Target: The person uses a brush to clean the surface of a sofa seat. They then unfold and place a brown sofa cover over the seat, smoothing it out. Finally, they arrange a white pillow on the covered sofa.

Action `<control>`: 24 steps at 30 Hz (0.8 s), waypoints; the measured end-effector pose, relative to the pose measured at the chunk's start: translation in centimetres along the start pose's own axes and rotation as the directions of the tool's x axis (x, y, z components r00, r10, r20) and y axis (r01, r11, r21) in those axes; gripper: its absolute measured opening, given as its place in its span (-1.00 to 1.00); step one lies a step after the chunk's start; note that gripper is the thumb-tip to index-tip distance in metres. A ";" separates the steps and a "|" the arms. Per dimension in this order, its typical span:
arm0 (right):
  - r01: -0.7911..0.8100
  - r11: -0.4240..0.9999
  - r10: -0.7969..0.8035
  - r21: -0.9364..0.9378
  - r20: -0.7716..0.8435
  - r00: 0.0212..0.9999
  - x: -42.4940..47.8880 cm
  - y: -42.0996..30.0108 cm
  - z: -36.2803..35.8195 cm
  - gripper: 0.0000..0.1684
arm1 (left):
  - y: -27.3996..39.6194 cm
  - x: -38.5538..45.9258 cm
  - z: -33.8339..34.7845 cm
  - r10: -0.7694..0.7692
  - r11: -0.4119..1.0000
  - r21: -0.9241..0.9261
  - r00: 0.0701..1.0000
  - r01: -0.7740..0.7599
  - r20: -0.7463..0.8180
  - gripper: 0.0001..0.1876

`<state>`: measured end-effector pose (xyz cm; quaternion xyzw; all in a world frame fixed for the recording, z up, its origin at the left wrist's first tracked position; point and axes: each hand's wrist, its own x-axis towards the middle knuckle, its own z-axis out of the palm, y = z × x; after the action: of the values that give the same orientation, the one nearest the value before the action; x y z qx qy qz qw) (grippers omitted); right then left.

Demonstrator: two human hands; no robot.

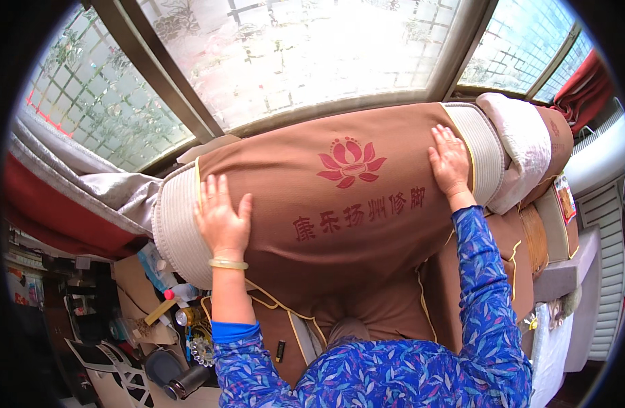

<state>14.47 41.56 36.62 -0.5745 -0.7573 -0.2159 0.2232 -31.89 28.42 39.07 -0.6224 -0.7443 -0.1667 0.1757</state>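
Observation:
A brown cloth cover (281, 194) with a red lotus print and a line of printed characters drapes over the back of a sofa. Flat on its left side, near the yellow-piped edge, rests my left hand (223, 217), fingers apart and a pale bangle on the wrist. My right hand (449, 160) lies on the cover's upper right part, close to the other piped edge, holding nothing. Ribbed beige upholstery (177, 229) shows beyond the cover at both ends. Soft folds run across the cloth between my hands.
Frosted windows (312, 56) rise behind the sofa back. To the right lie a pale folded cloth (521, 148) and a white radiator (600, 285). At lower left are a glass ashtray (202, 351), a can (186, 316), a thermos (187, 382) and a white chair (113, 364). A black lighter-like object (280, 351) lies on the seat.

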 end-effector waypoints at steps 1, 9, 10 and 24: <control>-0.019 1.000 0.019 -0.017 -0.016 1.000 -0.1 0.9 0.2 -0.44 | -0.8 -0.1 0.2 -0.049 0.999 -0.005 0.999 0.049 -0.006 -0.29; 0.190 0.964 -0.170 0.186 -0.118 0.978 2.4 -9.1 -3.3 -0.44 | 6.9 1.3 -2.1 0.340 0.909 -0.232 0.938 -0.347 -0.070 -0.36; 0.297 0.904 -0.279 0.307 -0.103 0.955 2.7 -12.6 -3.4 -0.42 | 8.2 1.2 -2.2 0.452 0.857 -0.290 0.892 -0.427 0.022 -0.37; 0.059 0.993 -0.088 0.101 0.315 0.945 9.2 -5.6 2.2 -0.27 | 3.6 12.9 3.3 0.273 0.961 -0.154 0.879 -0.230 0.391 -0.25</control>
<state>6.63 48.52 39.83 -0.5625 -0.8133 -0.0938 0.1156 -30.58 41.72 42.32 -0.7430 -0.6677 -0.0466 0.0041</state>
